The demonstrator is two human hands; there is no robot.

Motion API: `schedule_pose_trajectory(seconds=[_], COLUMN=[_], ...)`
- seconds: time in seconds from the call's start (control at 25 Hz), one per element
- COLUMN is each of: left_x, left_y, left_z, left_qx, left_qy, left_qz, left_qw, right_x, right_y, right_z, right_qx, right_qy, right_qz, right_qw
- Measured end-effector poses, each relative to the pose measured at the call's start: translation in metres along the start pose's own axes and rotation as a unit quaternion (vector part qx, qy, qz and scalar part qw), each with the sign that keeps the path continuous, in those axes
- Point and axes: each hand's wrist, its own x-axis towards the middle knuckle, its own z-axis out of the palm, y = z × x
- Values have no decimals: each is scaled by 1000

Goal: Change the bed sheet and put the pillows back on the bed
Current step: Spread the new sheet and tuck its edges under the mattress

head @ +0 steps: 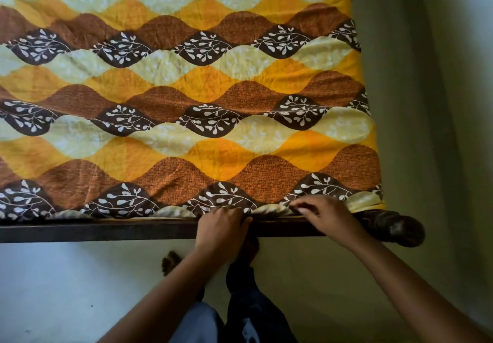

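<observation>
Bed sheet (170, 97) lay spread over the bed, its near hem along the wooden rail (93, 232). Left hand (222, 226) gripped the hem, fingers curled. Right hand (326, 216) pinched the hem, near the bedpost (394, 229).

No text, label, brand or number can be read here — the bed sheet (186, 89) carries only a print of waves and leafy sprigs, no letters or figures.
</observation>
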Motion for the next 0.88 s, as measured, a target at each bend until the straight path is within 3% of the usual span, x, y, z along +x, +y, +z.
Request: schedule_pose_trajectory(seconds=[0.08, 0.2, 0.44, 0.6, 0.72, 0.88], left_x=[8, 44, 79, 76, 81, 93], left_y=[28, 69, 119, 114, 113, 116], left_z=[0, 9, 19, 37, 47, 54], left_qx=[-58, -144, -23, -77, -148, -148], left_qy=[77, 65, 57, 131, 104, 15], left_qz=[44, 120, 168, 243, 199, 102], left_qw=[994, 980, 984, 958, 963, 984], right_x=[-11, -10, 1, -4, -5, 4], right_y=[22, 38, 41, 43, 40, 43], right_z=[-18, -29, -30, -33, -35, -32], right_qx=[-93, -170, -245, -265, -269, -221], right_qy=[30, 1, -4, -19, -51, -67], right_qz=[15, 27, -17, 1, 31, 78], right_qw=[995, 985, 969, 964, 961, 970])
